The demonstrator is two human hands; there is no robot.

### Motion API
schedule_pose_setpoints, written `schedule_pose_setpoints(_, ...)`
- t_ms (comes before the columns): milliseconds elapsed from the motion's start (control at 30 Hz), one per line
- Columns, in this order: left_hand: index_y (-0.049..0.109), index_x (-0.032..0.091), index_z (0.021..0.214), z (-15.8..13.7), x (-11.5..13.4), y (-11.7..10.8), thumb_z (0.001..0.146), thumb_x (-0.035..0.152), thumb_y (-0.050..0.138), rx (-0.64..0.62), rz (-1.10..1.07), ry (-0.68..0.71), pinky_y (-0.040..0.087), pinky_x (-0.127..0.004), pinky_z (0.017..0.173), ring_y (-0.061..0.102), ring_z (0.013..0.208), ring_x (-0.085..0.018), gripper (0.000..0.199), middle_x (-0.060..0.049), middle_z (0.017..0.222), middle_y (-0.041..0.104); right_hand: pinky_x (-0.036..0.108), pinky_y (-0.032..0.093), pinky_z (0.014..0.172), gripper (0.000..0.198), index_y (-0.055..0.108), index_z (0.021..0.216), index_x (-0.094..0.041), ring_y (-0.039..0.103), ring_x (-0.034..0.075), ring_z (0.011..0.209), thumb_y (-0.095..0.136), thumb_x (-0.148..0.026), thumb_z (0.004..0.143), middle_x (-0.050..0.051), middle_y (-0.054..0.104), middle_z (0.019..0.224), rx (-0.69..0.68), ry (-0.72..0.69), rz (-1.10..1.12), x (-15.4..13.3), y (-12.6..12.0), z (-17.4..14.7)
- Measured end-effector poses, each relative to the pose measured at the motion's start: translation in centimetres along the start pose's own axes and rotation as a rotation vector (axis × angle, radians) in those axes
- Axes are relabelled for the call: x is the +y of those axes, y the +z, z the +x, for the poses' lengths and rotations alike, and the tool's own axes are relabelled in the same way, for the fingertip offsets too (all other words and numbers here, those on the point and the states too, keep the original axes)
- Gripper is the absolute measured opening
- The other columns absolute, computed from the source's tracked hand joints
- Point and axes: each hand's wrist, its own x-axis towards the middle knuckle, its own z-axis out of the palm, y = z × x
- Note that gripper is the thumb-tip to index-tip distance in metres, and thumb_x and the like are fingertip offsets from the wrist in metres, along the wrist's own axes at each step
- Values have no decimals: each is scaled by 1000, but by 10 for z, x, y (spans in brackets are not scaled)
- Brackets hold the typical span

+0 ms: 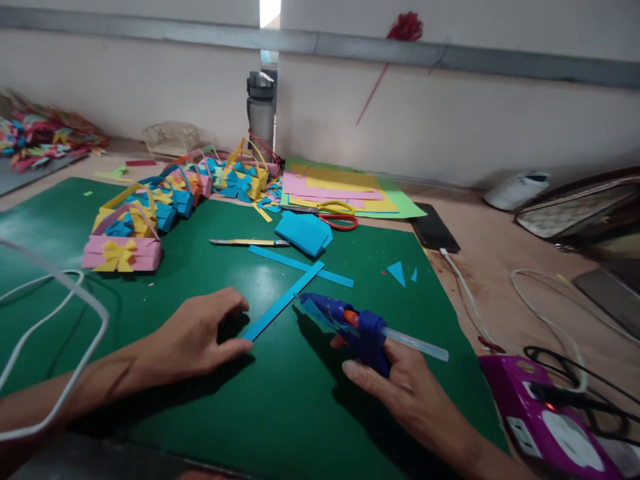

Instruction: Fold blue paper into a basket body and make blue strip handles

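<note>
My right hand [405, 380] is closed around a blue hot glue gun [350, 320] with a clear glue stick [417, 343] jutting from its back. The nozzle points left, close to a narrow blue paper strip [285, 303]. My left hand [205, 330] has its fingers curled, with the thumb on the near end of that strip; whether a finger is underneath is hidden. The strip's far end crosses a second blue strip [300, 265] on the green mat [200, 413]. Beyond them lies folded blue paper [305, 232], beside a craft knife [249, 243].
Several small paper baskets [123, 255] line the mat's left side. Scissors [337, 217] and coloured sheets [345, 187] lie at the back, near a bottle [261, 117]. On the right are a phone [435, 227] and a purple power box [545, 413]. A white cable [100, 333] loops at left.
</note>
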Motion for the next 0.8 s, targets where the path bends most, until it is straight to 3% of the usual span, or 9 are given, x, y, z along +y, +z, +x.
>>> schedule_pose_setpoints(100, 53, 17, 93, -12, 6, 8, 80, 43, 55, -51, 169, 19, 41, -33, 68, 54, 79, -22, 29, -5, 89, 58, 27, 49, 66, 35, 63, 95, -16, 58, 18, 75, 58, -44, 75, 4, 63, 87, -36, 51, 16, -5, 5, 0)
schedule_pose_setpoints(267, 53, 18, 88, -8, 11, 15, 86, 35, 44, -75, 306, -1, 40, -34, 65, 55, 77, -23, 20, -6, 84, 58, 25, 46, 59, 29, 63, 91, -17, 55, 15, 67, 59, -40, 73, 2, 62, 80, -68, 62, -3, -11, 11, 0)
schedule_pose_setpoints(800, 55, 19, 80, 3, 9, 10, 88, 25, 37, -112, 229, -30, 34, -26, 57, 57, 64, -17, 20, -4, 75, 62, 29, 44, 65, 32, 63, 92, -15, 56, 19, 76, 61, -40, 73, 5, 63, 86, -158, 81, 30, -15, 9, -1)
